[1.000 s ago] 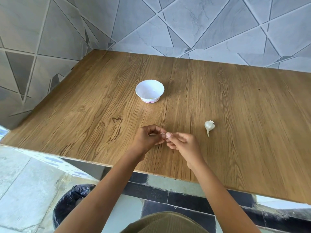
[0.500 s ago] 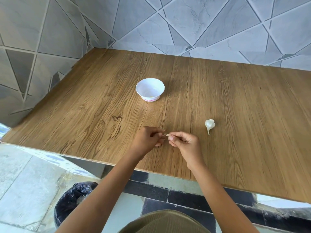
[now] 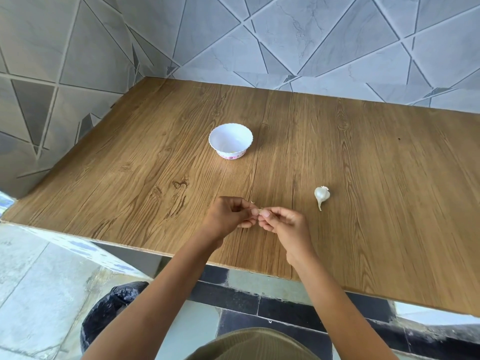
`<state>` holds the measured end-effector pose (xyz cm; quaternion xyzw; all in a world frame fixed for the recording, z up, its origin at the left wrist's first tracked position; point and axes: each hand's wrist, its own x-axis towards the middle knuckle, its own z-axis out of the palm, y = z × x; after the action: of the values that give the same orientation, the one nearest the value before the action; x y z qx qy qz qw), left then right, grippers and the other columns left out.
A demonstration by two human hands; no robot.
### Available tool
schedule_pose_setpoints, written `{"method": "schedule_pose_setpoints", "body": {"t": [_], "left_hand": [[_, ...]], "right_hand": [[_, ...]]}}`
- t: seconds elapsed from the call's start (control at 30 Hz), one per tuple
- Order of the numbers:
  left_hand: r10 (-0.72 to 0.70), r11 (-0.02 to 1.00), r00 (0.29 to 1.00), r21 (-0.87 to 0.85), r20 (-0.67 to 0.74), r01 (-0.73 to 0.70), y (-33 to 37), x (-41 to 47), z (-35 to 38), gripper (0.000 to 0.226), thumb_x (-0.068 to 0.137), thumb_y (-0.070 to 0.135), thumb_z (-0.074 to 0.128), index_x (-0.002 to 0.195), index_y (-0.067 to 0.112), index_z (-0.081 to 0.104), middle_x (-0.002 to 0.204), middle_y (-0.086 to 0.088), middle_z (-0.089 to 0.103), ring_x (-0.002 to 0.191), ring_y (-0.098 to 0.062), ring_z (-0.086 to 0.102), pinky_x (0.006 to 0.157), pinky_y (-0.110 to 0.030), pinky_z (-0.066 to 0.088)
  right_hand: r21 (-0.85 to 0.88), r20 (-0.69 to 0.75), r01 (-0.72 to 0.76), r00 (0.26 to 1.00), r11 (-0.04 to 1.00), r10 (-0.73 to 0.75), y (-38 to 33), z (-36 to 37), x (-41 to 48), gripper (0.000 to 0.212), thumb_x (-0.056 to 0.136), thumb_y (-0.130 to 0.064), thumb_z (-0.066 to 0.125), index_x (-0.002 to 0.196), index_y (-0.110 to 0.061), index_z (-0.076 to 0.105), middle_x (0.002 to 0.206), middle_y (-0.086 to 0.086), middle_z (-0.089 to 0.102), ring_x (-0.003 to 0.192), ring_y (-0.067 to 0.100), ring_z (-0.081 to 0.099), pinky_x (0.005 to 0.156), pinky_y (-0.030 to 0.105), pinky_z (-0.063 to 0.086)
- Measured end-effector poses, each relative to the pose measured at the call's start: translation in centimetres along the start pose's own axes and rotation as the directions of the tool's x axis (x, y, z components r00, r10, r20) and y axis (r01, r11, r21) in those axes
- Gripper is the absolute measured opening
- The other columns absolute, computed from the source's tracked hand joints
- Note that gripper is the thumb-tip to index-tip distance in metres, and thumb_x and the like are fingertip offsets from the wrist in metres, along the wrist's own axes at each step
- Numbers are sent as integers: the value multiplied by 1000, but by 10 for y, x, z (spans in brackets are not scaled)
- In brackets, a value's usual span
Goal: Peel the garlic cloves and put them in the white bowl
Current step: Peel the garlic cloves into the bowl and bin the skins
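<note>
Where the forearms reach in over the near edge of the bench [image 3: 389, 216], a black-lined bin [image 3: 111, 313] stands on the floor below, at the left. Just past that edge the left hand [image 3: 228, 216] and the right hand [image 3: 285, 224] meet fingertip to fingertip above the wood. The grip of each is clamped on one small garlic clove [image 3: 259, 211], pinched between thumb and fingers (a pale fleck of skin shows just above the left fingers). To the right of the right hand, apart from it, a garlic bulb [image 3: 321, 194] lies on the bench with its stem toward the near edge. Farther back, left of centre, the white bowl [image 3: 230, 140] stands upright; something pale lies in its bottom, too small to identify. A grey tiled wall [image 3: 311, 35] closes the far and left sides.
</note>
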<state>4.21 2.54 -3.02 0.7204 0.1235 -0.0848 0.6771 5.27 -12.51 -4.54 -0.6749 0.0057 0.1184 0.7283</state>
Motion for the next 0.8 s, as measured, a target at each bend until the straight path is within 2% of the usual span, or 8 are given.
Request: {"method": "schedule_pose_setpoints", "body": {"t": [0.17,0.27,0.37,0.5,0.63,0.8], "left_hand": [[-13,1000,1000,-27,-6,13,-1,-1,4,5,87,0,63,85,0,68,70,-5,68,64,-11,64,65,-20,55],[-53,998,998,-34,-44,52,0,0,7,6,88,1,63,83,1,67,70,-7,66,59,-8,62,59,-17,54],[-17,998,996,60,-89,23,1,-1,7,6,87,5,66,83,0,66,67,-5,65,56,-6,60,57,-16,52],[33,990,993,142,-113,-17,3,-1,8,6,86,7,67,83,2,66,69,-7,65,58,-8,59,59,-19,51],[79,976,984,215,-161,-43,0,1,11,10,84,8,69,75,11,65,66,-3,65,58,-10,59,63,-27,51],[75,982,987,182,-143,-48,-2,-2,12,13,87,9,66,75,11,64,65,-5,63,59,-12,56,60,-26,47]], "right_hand": [[16,-9,-92,996,996,92,0,-1,2,10,87,-2,63,82,-10,69,72,1,70,62,3,67,61,14,52],[-58,10,-20,1000,998,20,1,-3,3,7,86,-3,64,85,-9,69,73,2,70,63,3,66,62,15,53],[-144,48,50,998,988,-43,1,-5,3,8,84,-4,67,91,-1,70,72,1,70,63,3,66,61,15,52],[-46,30,-27,999,999,28,-2,-2,4,4,81,-5,70,81,-9,70,65,-2,70,59,5,66,58,15,52],[21,13,-51,999,998,51,-2,1,4,3,82,-5,70,81,-7,69,65,-2,70,60,6,66,60,16,54],[40,29,-85,996,996,84,-2,-1,6,7,85,-3,65,84,-8,69,71,0,71,65,8,69,62,16,54]]}}
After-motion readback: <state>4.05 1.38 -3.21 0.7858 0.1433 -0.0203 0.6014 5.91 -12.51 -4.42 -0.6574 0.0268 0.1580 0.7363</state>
